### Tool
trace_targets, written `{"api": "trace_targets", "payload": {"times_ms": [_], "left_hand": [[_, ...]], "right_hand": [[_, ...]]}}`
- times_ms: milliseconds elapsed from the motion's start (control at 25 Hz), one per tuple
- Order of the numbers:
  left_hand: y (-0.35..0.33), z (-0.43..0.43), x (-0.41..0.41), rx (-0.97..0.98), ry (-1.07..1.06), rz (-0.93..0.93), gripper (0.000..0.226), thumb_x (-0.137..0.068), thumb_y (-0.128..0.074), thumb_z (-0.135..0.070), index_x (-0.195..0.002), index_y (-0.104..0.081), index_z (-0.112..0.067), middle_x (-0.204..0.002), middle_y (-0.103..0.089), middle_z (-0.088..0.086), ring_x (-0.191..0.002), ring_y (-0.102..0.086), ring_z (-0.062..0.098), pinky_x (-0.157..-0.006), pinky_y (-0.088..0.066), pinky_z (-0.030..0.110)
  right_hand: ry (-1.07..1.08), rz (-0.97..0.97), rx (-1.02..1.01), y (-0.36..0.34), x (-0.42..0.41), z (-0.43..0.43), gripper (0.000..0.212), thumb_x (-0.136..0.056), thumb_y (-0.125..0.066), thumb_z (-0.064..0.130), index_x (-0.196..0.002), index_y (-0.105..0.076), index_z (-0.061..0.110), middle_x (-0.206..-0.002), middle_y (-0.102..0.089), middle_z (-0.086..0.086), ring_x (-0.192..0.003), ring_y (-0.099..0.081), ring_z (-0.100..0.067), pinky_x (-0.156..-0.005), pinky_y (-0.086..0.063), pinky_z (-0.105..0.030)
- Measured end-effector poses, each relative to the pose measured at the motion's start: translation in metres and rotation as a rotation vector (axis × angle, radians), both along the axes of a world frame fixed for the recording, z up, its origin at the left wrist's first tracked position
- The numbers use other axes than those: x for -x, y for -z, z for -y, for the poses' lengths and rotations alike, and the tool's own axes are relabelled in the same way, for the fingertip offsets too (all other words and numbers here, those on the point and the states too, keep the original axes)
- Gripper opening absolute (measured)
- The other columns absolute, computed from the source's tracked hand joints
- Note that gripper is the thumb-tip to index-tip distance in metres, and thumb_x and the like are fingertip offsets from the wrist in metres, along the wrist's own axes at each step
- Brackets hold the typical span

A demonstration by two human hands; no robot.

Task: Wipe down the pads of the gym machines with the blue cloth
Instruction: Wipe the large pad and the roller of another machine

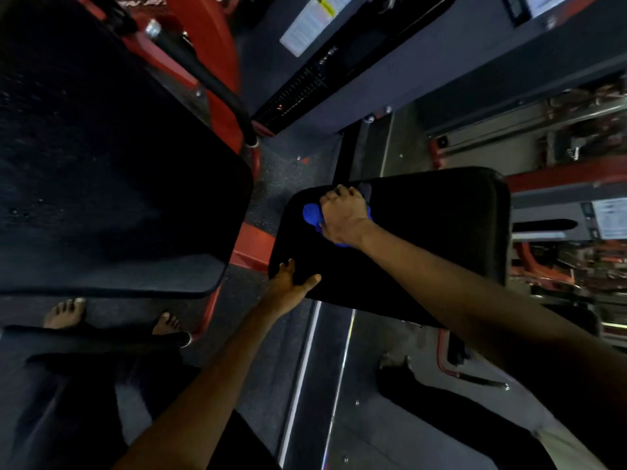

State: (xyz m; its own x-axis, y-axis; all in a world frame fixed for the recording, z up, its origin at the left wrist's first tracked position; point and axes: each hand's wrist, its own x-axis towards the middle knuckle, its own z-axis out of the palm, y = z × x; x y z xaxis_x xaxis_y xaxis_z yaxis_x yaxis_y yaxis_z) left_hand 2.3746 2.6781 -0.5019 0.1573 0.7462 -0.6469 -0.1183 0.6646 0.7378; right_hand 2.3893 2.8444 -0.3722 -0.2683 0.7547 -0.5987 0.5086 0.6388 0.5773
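The dark speckled floor (264,385) is being crossed by pale metal rails (301,378); dim light is being caught by red frames (220,56).

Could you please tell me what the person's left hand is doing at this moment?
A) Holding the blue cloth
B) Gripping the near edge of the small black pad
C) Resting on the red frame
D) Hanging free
B: the left hand grips the near edge of the black pad, while the right hand holds the blue cloth on it.

Open floor (288,184) lies between large pad (112,171) and small pad (424,239).
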Motion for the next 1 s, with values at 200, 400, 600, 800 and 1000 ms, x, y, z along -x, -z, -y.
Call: {"api": "trace_targets", "payload": {"times_ms": [200, 400, 600, 800, 1000], "left_hand": [[-0.018, 0.016, 0.001, -0.011, -0.024, 0.016, 0.088, -0.089, -0.069, -0.053, -0.158, -0.026, -0.021, -0.166, -0.022, 0.008, -0.151, -0.023, 0.026, -0.12, -0.021, 0.038], [-0.023, 0.032, -0.002, -0.043, -0.072, 0.025, 0.075, -0.092, -0.071, -0.036, -0.156, -0.034, -0.02, -0.164, -0.026, 0.009, -0.15, -0.027, 0.024, -0.117, -0.025, 0.031], [-0.024, 0.028, 0.003, -0.06, -0.075, -0.022, 0.069, -0.094, -0.064, -0.046, -0.154, -0.038, -0.022, -0.16, -0.035, 0.009, -0.147, -0.034, 0.027, -0.119, -0.029, 0.041], [-0.052, 0.01, -0.01, -0.081, -0.019, -0.106, 0.078, -0.094, -0.056, -0.061, -0.157, -0.031, -0.022, -0.163, -0.03, 0.008, -0.149, -0.03, 0.029, -0.121, -0.025, 0.042], [-0.082, -0.006, -0.014, -0.252, -0.008, -0.137, 0.091, -0.08, -0.052, -0.078, -0.154, -0.038, -0.029, -0.161, -0.035, -0.001, -0.15, -0.028, 0.017, -0.123, -0.024, 0.04]], "right_hand": [[-0.021, -0.072, 0.0, -0.093, -0.042, 0.027, 0.057, -0.082, -0.067, 0.046, -0.128, -0.059, 0.015, -0.133, -0.06, -0.007, -0.131, -0.048, -0.029, -0.109, -0.033, -0.039], [0.019, -0.045, -0.139, -0.112, -0.042, 0.027, 0.057, -0.079, -0.067, 0.037, -0.128, -0.059, 0.009, -0.134, -0.059, -0.013, -0.132, -0.046, -0.036, -0.112, -0.031, -0.047], [0.014, -0.02, 0.123, -0.113, -0.049, 0.091, 0.068, -0.085, -0.064, 0.045, -0.144, -0.048, 0.014, -0.149, -0.048, -0.005, -0.145, -0.034, -0.028, -0.119, -0.02, -0.042], [-0.029, 0.015, -0.033, -0.11, -0.029, -0.004, 0.063, -0.084, -0.064, 0.052, -0.134, -0.056, 0.016, -0.139, -0.057, -0.007, -0.136, -0.045, -0.028, -0.112, -0.031, -0.04], [0.06, 0.047, 0.027, -0.098, -0.015, -0.03, 0.063, -0.086, -0.061, 0.053, -0.136, -0.055, 0.016, -0.139, -0.056, -0.006, -0.128, -0.048, -0.029, -0.106, -0.034, -0.043]]}}
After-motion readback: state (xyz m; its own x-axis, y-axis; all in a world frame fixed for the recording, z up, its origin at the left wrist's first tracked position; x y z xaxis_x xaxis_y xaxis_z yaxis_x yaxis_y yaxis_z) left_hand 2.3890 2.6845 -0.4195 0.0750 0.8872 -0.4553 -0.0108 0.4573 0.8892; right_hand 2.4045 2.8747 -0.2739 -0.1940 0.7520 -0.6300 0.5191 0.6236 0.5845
